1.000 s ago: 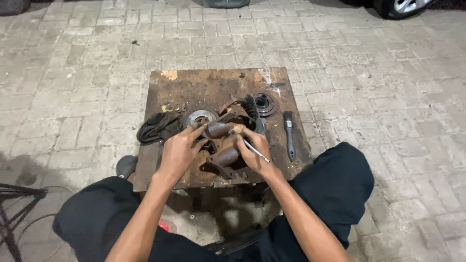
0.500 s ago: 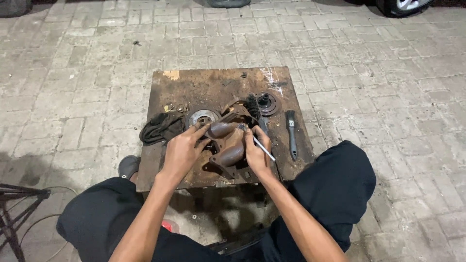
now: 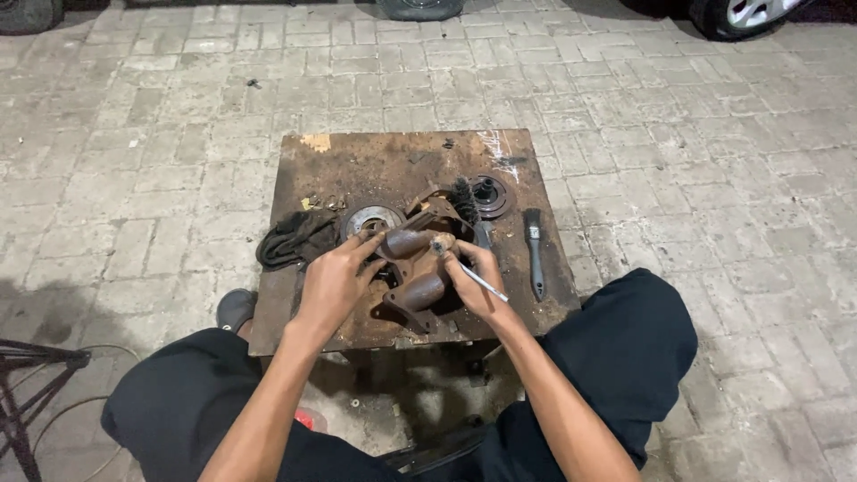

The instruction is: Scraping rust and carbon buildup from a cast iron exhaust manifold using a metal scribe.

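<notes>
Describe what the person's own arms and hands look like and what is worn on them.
Both forearms are bare: no sleeves reach them. The left hand and right hand wear no gloves, and no watch, ring or band shows. Black trousers cover the legs below.

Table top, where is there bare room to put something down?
The far strip of the table, beyond the round disc, is bare. So is the near-right corner by the paintbrush. The middle is crowded: both hands, rusty metal part, black rag.

manifold (image 3: 415, 277) on table (image 3: 393, 156), paintbrush (image 3: 535, 252) right
</notes>
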